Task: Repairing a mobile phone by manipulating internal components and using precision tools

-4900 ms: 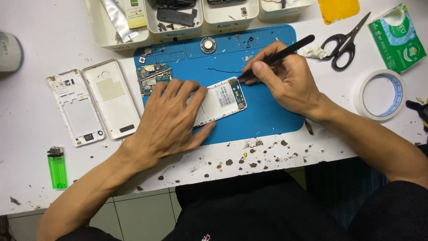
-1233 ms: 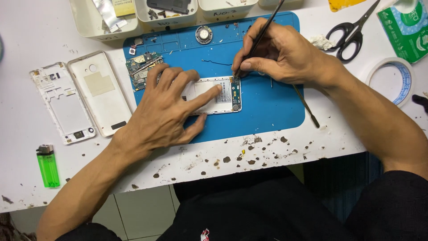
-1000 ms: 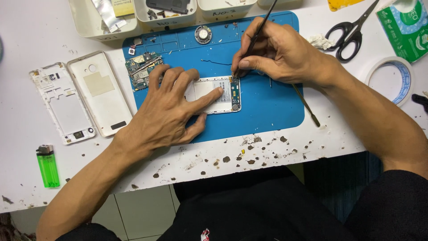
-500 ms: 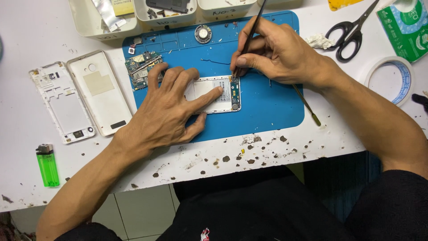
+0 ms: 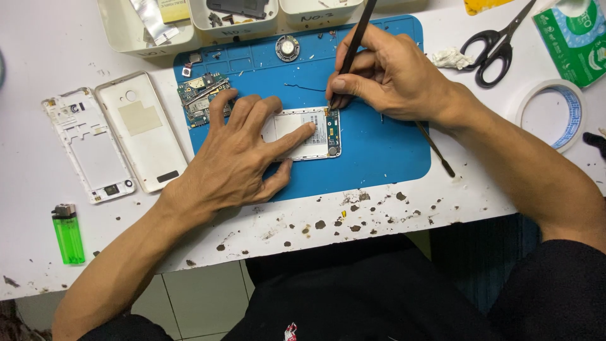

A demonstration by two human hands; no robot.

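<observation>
From the head view, the left hand [image 5: 237,158] lies flat, fingers spread, pinning the opened phone [image 5: 309,134] at the blue mat's [image 5: 385,151] centre. At its one o'clock, the right hand [image 5: 391,76] pinches a black tool [image 5: 353,44], tip on the phone's corner.

A green lighter [image 5: 68,233] lies at the near left of the white desk [image 5: 442,202]. A white back cover [image 5: 144,129] and a white inner frame [image 5: 88,145] lie side by side, left of the blue mat [image 5: 385,151]. Black scissors [image 5: 495,44], a tape roll [image 5: 555,113] and a green packet [image 5: 574,35] occupy the right side.
</observation>
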